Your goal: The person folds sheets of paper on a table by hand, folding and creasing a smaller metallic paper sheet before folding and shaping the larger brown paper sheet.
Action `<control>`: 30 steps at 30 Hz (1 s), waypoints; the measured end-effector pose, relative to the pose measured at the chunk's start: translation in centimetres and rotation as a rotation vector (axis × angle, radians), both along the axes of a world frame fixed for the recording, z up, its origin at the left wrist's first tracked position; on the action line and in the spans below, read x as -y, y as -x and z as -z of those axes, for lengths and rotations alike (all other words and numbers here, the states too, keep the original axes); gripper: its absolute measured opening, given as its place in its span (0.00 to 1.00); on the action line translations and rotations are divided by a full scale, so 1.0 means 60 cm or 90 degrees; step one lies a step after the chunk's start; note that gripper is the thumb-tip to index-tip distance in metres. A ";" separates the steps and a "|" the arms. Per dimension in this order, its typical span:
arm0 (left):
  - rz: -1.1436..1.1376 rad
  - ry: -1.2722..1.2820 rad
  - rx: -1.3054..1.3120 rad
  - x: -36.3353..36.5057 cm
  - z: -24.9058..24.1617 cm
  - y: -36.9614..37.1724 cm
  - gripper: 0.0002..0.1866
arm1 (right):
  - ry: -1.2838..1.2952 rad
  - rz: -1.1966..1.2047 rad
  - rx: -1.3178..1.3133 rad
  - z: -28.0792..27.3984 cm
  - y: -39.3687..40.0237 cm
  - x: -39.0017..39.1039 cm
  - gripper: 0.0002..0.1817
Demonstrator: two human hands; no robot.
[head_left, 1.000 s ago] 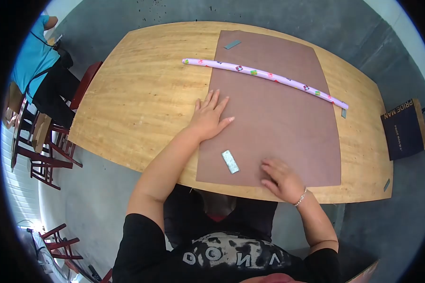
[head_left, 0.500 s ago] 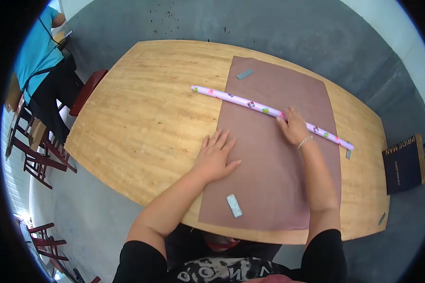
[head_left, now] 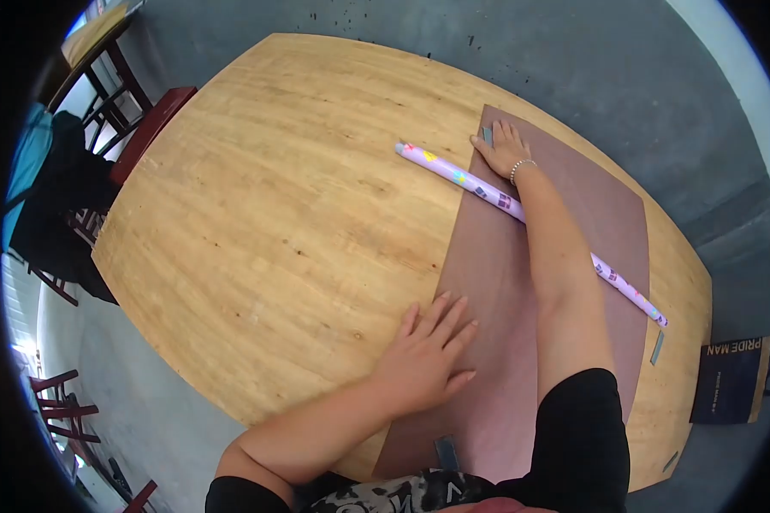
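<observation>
A dark pinkish-brown sheet (head_left: 565, 205) lies flat on the wooden table. Across it rests a lavender roll (head_left: 459, 177) printed with small colourful figures, its left end reaching past the sheet's edge. My right hand (head_left: 506, 154) lies flat near the sheet's far left corner, touching or just beside a small grey strip (head_left: 488, 135). My right forearm passes over the roll and hides its middle. With fingers spread, my left hand (head_left: 426, 357) rests on the sheet's left edge, partly on bare wood, holding nothing.
Another grey strip (head_left: 656, 347) lies by the roll's right end, one (head_left: 446, 451) sits near my body, and one (head_left: 670, 462) at the near right table edge. A dark paper bag (head_left: 729, 382) stands right of the table (head_left: 274, 197). At left are dark red chairs and a person partly in view.
My right hand has left the roll and reached forward to the grey strip at the sheet's far corner. Different prints now face up on the roll. The view has shifted and turned.
</observation>
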State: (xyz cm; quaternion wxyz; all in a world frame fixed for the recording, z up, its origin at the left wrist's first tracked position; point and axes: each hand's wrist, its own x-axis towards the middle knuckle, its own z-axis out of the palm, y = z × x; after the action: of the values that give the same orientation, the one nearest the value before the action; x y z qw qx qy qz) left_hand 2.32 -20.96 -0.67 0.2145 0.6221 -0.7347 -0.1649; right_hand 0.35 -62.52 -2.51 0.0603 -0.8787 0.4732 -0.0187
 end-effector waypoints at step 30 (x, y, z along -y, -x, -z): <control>-0.007 0.010 0.026 0.002 -0.001 0.005 0.36 | 0.102 0.023 0.165 -0.009 0.003 -0.081 0.25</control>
State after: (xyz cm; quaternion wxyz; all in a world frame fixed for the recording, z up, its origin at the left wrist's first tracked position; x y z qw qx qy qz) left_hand 2.02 -21.06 -0.63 0.2056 0.6278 -0.7366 -0.1450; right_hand 0.14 -57.67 -1.98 0.0503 -0.8625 0.4739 -0.1705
